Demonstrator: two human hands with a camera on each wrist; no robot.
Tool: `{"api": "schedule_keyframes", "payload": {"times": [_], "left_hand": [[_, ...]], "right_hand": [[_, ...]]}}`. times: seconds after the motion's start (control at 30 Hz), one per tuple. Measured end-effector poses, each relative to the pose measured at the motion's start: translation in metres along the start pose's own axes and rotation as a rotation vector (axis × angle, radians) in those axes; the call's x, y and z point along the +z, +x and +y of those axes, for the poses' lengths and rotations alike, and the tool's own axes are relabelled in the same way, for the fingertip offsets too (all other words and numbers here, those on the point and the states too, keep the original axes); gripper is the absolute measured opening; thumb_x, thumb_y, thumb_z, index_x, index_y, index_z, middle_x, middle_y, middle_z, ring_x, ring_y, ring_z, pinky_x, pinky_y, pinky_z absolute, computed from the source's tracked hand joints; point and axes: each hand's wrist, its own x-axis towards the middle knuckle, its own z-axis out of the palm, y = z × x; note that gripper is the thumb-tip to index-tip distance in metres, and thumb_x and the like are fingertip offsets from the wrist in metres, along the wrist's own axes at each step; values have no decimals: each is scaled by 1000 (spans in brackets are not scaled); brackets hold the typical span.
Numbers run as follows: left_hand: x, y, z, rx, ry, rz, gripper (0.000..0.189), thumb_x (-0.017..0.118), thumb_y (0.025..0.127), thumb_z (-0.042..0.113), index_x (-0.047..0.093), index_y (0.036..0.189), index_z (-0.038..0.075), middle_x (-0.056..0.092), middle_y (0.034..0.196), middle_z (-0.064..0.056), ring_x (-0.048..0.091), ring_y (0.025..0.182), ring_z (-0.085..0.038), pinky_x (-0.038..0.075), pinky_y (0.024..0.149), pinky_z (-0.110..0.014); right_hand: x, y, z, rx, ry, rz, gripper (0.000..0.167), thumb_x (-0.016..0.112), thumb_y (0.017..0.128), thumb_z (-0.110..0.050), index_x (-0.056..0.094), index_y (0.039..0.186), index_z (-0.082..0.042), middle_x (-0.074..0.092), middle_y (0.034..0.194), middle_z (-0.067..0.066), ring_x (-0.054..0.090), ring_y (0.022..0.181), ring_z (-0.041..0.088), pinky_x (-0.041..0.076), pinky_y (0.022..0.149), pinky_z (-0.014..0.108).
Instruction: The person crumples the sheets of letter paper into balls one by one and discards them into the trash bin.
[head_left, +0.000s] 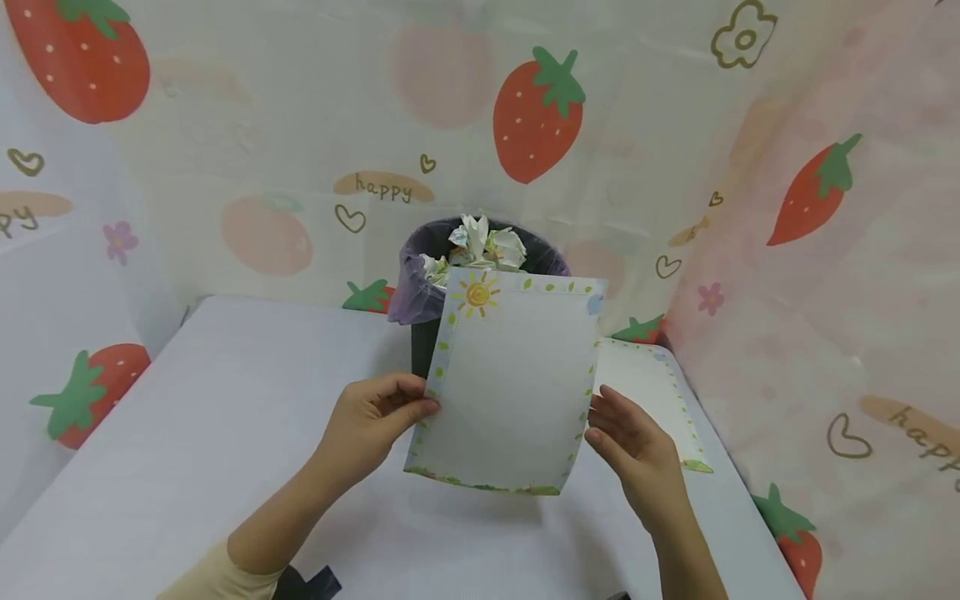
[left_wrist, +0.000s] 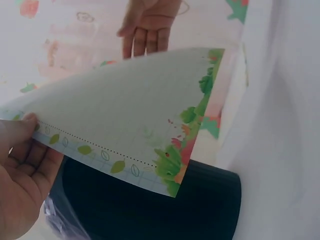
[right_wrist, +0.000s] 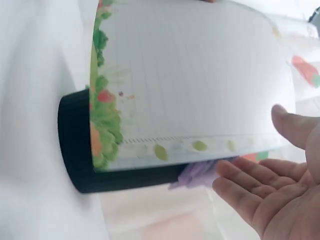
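Note:
A sheet of decorated paper [head_left: 517, 383] with a sun in one corner and a leafy border is held up over the table. My left hand [head_left: 378, 412] pinches its left edge between thumb and fingers, which the left wrist view shows close up. Beside the right edge is my right hand [head_left: 633, 450], fingers extended and thumb apart. In the right wrist view this hand [right_wrist: 275, 195] has its palm turned up near the paper's border. Behind the sheet stands a black trash bin [left_wrist: 150, 205], partly hidden by it.
Crumpled papers [head_left: 480, 242] fill the top of the bin, whose purple liner [head_left: 412, 275] folds over the rim. At the right, another decorated sheet [head_left: 645, 383] lies on the white table [head_left: 247, 375]. Strawberry-printed curtains [head_left: 300, 125] surround the table's back and sides.

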Motion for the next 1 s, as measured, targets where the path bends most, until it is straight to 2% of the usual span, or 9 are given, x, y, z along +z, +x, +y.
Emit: {"api": "schedule_keyframes", "payload": {"times": [0.13,0.3,0.43,0.57,0.7,0.77,0.83,1.0], "left_hand": [[-7,5,-2,-43,0,56,9,80,89,8,74,96,6,74,90,-6,69,78,-14,60,71,-25],[-14,8,-7,-66,-5,154,15,81,89,12,74,100,5,71,93,-7,68,79,-14,59,71,-23],[-18,10,-6,-62,-33,286,23,82,88,13,72,106,4,71,95,-5,68,81,-15,58,71,-21],[-19,12,-7,-4,-58,422,24,82,87,8,69,106,1,71,95,-6,68,78,-16,57,69,-20],[-20,14,-9,21,-63,499,20,81,89,9,73,105,0,73,96,-9,68,78,-15,56,68,-18],[-19,13,-9,0,-63,496,23,81,89,13,75,109,3,74,100,-9,69,82,-15,57,70,-17],[-19,12,-9,-39,-49,458,32,82,88,18,74,117,6,74,107,-8,71,87,-15,58,73,-18],[-21,6,-1,-166,37,260,63,86,83,34,63,139,16,67,130,-1,70,106,-18,60,87,-27]], "right_hand": [[13,17,-10,5,25,49,47,75,95,-11,60,138,-2,69,123,14,70,106,13,59,87,23],[26,39,-17,-35,129,108,27,76,92,-4,67,117,4,72,96,9,70,88,18,61,79,27],[37,53,-21,-112,180,121,24,75,91,2,67,113,8,72,93,7,70,85,17,61,77,26],[49,64,-26,-171,190,131,26,78,89,0,68,112,8,72,93,8,70,84,17,60,77,25],[59,70,-29,-172,228,131,27,79,89,-3,69,111,7,72,93,10,69,82,17,59,75,24],[63,71,-29,-154,246,139,26,80,88,-4,69,110,6,71,91,10,67,80,16,58,73,23],[67,71,-28,-135,260,143,25,79,88,-4,69,108,6,70,90,10,66,79,15,57,72,22],[77,73,-27,-120,296,111,25,79,89,-5,68,108,7,71,92,10,67,82,15,59,75,24]]}}
